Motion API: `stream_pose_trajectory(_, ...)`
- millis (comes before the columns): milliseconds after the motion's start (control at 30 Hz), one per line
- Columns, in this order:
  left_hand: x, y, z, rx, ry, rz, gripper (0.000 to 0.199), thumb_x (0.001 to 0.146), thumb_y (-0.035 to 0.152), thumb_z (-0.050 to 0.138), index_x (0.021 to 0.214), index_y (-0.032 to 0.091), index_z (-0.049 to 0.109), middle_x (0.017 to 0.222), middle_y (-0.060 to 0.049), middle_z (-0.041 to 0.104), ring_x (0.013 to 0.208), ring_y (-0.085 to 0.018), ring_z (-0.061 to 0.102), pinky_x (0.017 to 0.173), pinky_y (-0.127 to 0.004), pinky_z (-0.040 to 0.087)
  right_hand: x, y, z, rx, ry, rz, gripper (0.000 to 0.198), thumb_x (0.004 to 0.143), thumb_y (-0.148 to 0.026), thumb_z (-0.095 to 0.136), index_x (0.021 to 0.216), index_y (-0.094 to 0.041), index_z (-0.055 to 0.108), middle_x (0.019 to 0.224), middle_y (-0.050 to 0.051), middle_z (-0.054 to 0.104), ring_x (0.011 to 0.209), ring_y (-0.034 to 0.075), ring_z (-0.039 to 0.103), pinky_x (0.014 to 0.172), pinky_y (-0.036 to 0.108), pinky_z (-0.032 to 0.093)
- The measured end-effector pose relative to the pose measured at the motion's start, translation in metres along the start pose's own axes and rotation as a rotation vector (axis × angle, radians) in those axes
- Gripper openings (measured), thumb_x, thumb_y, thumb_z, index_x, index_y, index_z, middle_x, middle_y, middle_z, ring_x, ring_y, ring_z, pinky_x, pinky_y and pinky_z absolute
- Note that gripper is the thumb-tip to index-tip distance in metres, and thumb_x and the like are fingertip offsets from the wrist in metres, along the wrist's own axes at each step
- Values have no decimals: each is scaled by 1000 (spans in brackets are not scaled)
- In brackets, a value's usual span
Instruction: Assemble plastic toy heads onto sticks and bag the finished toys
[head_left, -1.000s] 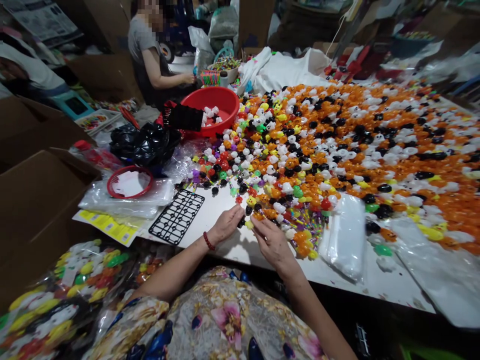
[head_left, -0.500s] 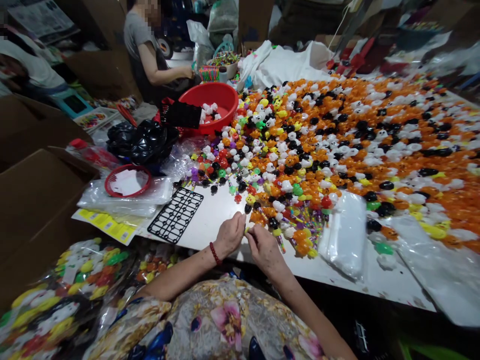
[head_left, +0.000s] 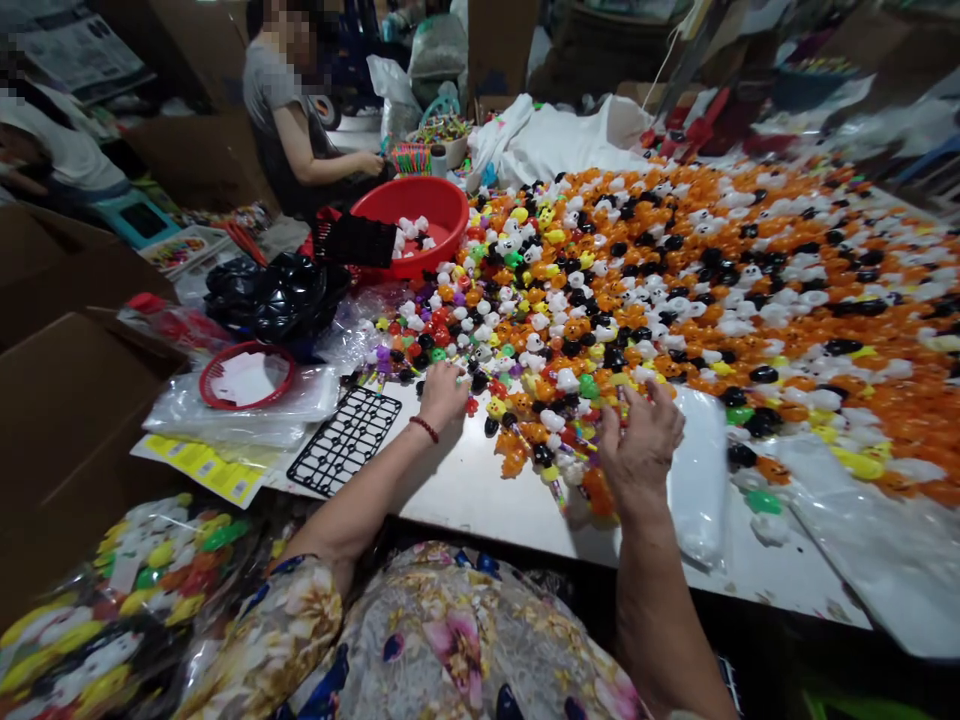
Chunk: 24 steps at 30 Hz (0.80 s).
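Observation:
My left hand (head_left: 444,395), with a dark red bead bracelet (head_left: 424,429) at the wrist, is at the near edge of a heap of small plastic figures (head_left: 570,320). Its fingers are bent together at small pieces, and what is between them cannot be made out. Farther right, my right hand (head_left: 641,440) reaches over the heap with thumb and fingers apart, palm down. Under and beside it lie orange pumpkin shapes (head_left: 598,492) and thin striped sticks. Just right of that hand is a stack of clear plastic bags (head_left: 697,480).
Left of my left hand lies a black plastic grid (head_left: 345,440). Beyond are a red basket (head_left: 291,385) with white paper, black plastic trays (head_left: 277,295) and a red basin (head_left: 442,205). A co-worker (head_left: 289,130) sits behind. Filled bags (head_left: 150,580) and cardboard boxes (head_left: 67,410) stand left.
My hands were together at the table's near edge, fingers pinched on something small. They have parted: the left moved left and forward, the right moved right over the heap and opened.

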<state>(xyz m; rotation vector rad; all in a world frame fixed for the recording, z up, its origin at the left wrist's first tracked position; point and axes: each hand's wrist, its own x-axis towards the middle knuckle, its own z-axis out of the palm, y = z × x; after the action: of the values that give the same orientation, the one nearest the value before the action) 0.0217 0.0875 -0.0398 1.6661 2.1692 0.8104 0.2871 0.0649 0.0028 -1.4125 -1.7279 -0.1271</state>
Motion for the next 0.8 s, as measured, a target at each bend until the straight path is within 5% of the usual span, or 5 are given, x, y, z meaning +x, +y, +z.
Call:
stream_pose_trajectory(167, 32, 5, 11, 160, -144, -9, 12, 80, 20, 59, 70, 18, 65, 98, -13, 61, 104, -32, 52, 94, -44, 41, -36, -20, 16, 96, -200, -140, 27, 94, -26, 48, 115, -17, 63, 130, 19, 52, 121, 32, 48, 102, 56, 40)
stream_pose_trajectory(333, 28, 6, 8, 130, -113, -4, 19, 84, 17, 50, 68, 18, 61, 95, -12, 61, 101, -31, 51, 90, -45, 40, -75, -34, 28, 124, -326, -217, 26, 95, -21, 46, 114, -20, 65, 128, 17, 56, 120, 30, 52, 99, 52, 47)
stream_pose_trajectory(467, -9, 12, -7, 56, -23, 27, 22, 89, 21, 46, 72, 18, 60, 94, -12, 60, 98, -27, 51, 90, -42, 40, -78, -38, 27, 180, -385, -232, 39, 96, -19, 44, 133, -20, 55, 133, 17, 56, 126, 29, 52, 102, 50, 48)
stream_pose_trajectory(600, -72, 23, -14, -162, -284, 340, 17, 85, 20, 53, 69, 20, 58, 81, -5, 59, 85, -20, 53, 84, -35, 42, -79, -44, 26, 333, -463, -262, 59, 94, -13, 40, 152, -19, 30, 146, 16, 47, 135, 24, 47, 104, 41, 50)
stream_pose_trajectory(800, -119, 23, -10, -277, -401, 378, 15, 88, 20, 52, 76, 19, 61, 83, -5, 59, 87, -20, 52, 84, -34, 44, -109, -33, 24, 407, -604, -296, 46, 92, -10, 39, 134, -19, 55, 103, 12, 73, 89, 22, 71, 79, 38, 61)
